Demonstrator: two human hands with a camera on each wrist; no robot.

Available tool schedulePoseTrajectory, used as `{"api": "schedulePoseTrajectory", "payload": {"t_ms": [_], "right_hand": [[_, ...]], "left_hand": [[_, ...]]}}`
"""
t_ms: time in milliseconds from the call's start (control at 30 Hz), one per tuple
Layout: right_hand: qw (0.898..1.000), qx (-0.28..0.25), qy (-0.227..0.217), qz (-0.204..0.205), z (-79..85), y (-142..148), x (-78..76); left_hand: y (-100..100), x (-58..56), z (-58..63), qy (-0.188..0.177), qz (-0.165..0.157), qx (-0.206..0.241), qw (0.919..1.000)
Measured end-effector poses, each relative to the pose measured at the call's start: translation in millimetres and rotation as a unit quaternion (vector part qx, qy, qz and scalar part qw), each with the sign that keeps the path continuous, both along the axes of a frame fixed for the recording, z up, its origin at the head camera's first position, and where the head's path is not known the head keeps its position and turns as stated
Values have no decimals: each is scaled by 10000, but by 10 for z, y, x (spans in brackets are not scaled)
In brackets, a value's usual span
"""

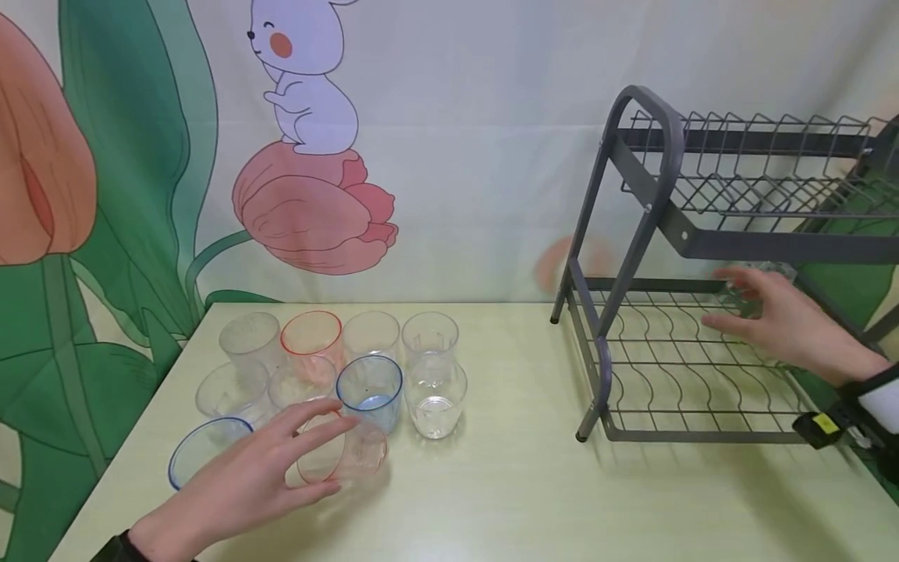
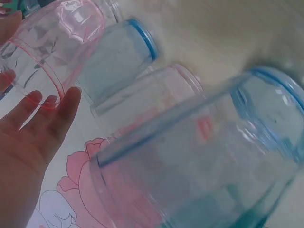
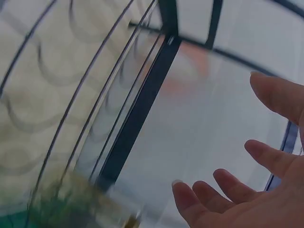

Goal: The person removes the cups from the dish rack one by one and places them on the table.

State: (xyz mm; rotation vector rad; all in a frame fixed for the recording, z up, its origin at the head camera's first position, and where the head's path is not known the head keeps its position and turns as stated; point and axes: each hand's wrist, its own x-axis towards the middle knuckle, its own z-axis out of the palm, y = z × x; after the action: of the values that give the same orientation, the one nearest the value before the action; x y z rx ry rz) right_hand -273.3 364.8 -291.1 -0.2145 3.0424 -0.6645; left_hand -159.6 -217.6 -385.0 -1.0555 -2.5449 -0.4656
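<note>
My left hand [image 1: 260, 460] holds a clear cup with a pinkish-red rim [image 1: 361, 453], fingers and thumb at the rim. The cup is tipped on its side, its mouth towards the palm; in the left wrist view, fingertips meet the pink cup's rim. Beside it stand a blue-rimmed blue cup [image 1: 371, 398] and a clear cup [image 1: 435, 402]. Another blue-rimmed cup [image 1: 200, 445] is partly hidden by the left hand. My right hand [image 1: 787, 320] is over the rack's lower shelf, fingers spread, near a partly hidden clear glass [image 1: 740, 300]. Nothing shows between its fingers in the right wrist view.
Several more clear cups [image 1: 249, 336] and a red-rimmed cup [image 1: 312, 332] stand in rows at the table's back left. A grey two-tier wire rack [image 1: 604, 375] stands at the right; its upper tier overhangs the right hand. A printed cloth [image 1: 477, 156] hangs behind.
</note>
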Motion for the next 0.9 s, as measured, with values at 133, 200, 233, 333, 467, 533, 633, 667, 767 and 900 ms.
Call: {"api": "schedulePoseTrajectory", "payload": {"t_ms": [133, 200, 233, 333, 467, 533, 633, 667, 767, 900], "right_hand": [[9964, 657, 365, -383, -78, 295, -188], [9941, 857, 407, -524, -120, 441, -253], [9929, 950, 416, -582, -142, 509, -280], [9891, 1186, 421, -759, -209, 675, -338], [9835, 1387, 422, -1080, -296, 785, -386], [9809, 1436, 382, -1255, -330, 813, -399], [9767, 1504, 345, -1491, -363, 853, -407], [9750, 1568, 365, -1532, -366, 870, -405], [9686, 1884, 443, -1562, -370, 923, -399], [9628, 2252, 462, -1417, -369, 970, -393]], "left_hand": [[-71, 14, -2, 21, 220, -383, 9990], [-98, 13, -5, 68, 325, -540, 9980], [-107, 9, -7, 94, 366, -606, 9974], [-122, -4, -16, 203, 424, -710, 9964], [-123, -5, -45, 248, 493, -789, 9953], [-128, 1, -64, 247, 541, -834, 9947], [-139, 0, -89, 291, 577, -870, 9941], [-144, -2, -96, 313, 586, -882, 9939], [-154, -12, -110, 360, 592, -923, 9933], [-159, -18, -128, 337, 627, -1002, 9924]]}}
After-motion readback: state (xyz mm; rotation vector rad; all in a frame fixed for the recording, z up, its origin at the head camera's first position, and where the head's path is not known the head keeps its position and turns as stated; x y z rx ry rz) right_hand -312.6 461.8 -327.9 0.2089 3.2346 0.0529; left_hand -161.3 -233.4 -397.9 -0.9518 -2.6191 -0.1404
